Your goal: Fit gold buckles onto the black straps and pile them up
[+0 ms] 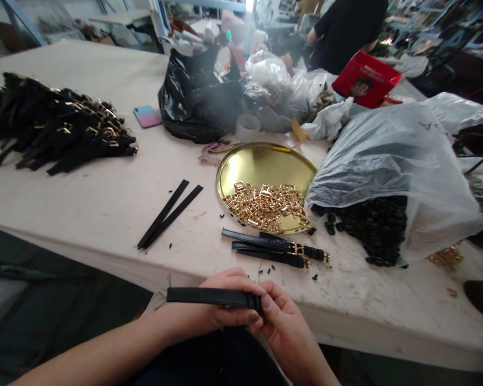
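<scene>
A black strap [209, 296] lies across my left hand [225, 316], whose fingers are closed around it near its right end. Loose threads stick out at the strap's left end. My right hand [279, 311] pinches that right end between thumb and fingers, so the tip is hidden. Just beyond my hands, on the table, lie several black straps with gold buckles [269, 249]. Behind them a round gold tray [245, 161] carries a heap of small gold buckles [265, 206]. Two plain black strips [169, 214] rest to the left.
A large pile of buckled black straps [60, 126] sits far left, near a phone [147, 116]. A black plastic bag [201, 96] stands at the back. Right of the tray, a clear plastic bag [390, 145] spills small black loops [378, 230]. A person in black [346, 32] is beyond the table.
</scene>
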### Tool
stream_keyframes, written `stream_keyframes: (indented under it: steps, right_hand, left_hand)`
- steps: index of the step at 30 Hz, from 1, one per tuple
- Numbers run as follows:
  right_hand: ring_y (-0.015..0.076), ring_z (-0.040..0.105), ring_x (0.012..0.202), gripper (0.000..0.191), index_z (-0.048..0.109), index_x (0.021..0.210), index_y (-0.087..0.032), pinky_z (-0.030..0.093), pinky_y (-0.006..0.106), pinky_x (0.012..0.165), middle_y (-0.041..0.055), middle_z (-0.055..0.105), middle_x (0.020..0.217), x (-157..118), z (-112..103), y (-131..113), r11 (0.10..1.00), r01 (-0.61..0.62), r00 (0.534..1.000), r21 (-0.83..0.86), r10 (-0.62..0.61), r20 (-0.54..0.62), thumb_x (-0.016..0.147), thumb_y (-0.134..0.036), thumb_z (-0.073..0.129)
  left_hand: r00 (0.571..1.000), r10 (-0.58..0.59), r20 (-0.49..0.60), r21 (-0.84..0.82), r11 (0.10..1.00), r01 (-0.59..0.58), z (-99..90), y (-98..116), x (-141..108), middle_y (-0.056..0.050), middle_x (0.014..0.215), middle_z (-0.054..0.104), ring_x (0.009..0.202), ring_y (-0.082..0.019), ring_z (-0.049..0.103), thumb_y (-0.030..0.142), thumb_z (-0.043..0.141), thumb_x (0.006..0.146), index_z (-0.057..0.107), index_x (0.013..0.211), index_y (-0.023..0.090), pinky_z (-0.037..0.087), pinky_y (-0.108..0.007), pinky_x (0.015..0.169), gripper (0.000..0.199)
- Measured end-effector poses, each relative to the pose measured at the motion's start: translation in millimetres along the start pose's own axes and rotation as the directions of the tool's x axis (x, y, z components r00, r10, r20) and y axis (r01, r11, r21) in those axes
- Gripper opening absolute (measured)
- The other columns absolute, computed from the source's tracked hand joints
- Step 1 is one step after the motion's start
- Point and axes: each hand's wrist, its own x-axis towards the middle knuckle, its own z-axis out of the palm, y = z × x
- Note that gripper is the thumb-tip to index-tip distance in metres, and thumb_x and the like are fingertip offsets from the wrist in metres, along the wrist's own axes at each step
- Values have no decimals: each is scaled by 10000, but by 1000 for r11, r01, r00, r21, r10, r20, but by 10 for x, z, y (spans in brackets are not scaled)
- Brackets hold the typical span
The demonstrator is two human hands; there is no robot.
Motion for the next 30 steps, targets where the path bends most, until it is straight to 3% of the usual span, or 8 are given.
stream_keyframes:
  steps: [6, 11, 13, 16, 19, 22, 25, 30]
  right_hand:
    - [33, 434, 459, 222, 616, 831, -186, 386, 142, 452, -31, 566, 665, 63, 44, 87, 988, -48, 999, 148, 47, 6, 674, -294, 731]
    - [81, 496, 544, 253, 602, 865, -201, 432, 191, 500, -7, 577, 755, 62, -97, -39, 970, 142, 983, -200, -162, -88, 692, -359, 698]
    - [118, 528, 594, 238, 595, 870, -207, 454, 231, 556, -8, 569, 721, 37, -128, -144, 850, 254, 947, -462, -315, -59, 717, -375, 666]
    - [153, 543, 662, 157, 598, 837, -204, 454, 256, 602, 5, 565, 709, -6, -95, -241, 532, 386, 886, -753, -440, 144, 777, -349, 590]
    - [156, 544, 683, 90, 582, 817, -207, 453, 248, 606, 13, 563, 743, -26, -29, -231, 254, 505, 807, -825, -478, 347, 815, -279, 528]
    - [164, 569, 735, 89, 563, 875, -217, 473, 252, 639, 28, 577, 804, -19, -33, -191, 86, 577, 729, -812, -503, 465, 837, -219, 483]
    - [196, 591, 857, 181, 568, 991, -240, 490, 277, 716, 59, 604, 936, 20, -150, -219, -108, 602, 668, -791, -476, 572, 820, -209, 518]
    - [220, 625, 777, 171, 567, 976, -250, 515, 320, 662, 53, 644, 882, 157, -475, -505, -338, 479, 622, -810, -520, 585, 814, -294, 535]
  left_hand:
    - [999, 15, 51, -63, 998, -12, -32, 68, 21, -24, 937, 496, 859, -137, 500, 368, 547, 800, 549, 1150, 268, 426, -255, 796, 364]
    - [993, -95, 69, -225, 968, 108, -97, 40, 41, -43, 953, 578, 868, -157, 537, 402, 580, 765, 540, 1146, 213, 439, -280, 775, 427]
    - [972, -162, 171, -395, 892, 218, -190, 43, 52, -63, 890, 623, 796, -158, 575, 475, 533, 777, 577, 1037, 147, 459, -277, 712, 420]
    - [878, -183, 442, -432, 815, 387, -347, 107, 74, -66, 792, 645, 681, -140, 599, 571, 369, 822, 603, 864, 135, 464, -257, 640, 497]
    - [810, -214, 546, -228, 893, 389, -393, 222, 84, -26, 689, 627, 611, -130, 591, 486, 446, 811, 587, 780, 160, 457, -239, 594, 357]
    - [912, -247, 328, 194, 962, 191, -274, 330, 82, -13, 632, 609, 587, -141, 580, 293, 461, 800, 579, 737, 163, 446, -242, 571, 187]
    - [992, -71, 101, 567, 824, 2, -95, 378, 118, -56, 746, 649, 671, -199, 603, 260, 410, 809, 614, 827, 175, 438, -271, 560, 222]
    - [989, 147, -16, 807, 586, -74, 15, 273, 348, -106, 900, 640, 796, -263, 610, 394, 463, 812, 618, 955, 180, 461, -330, 630, 300]
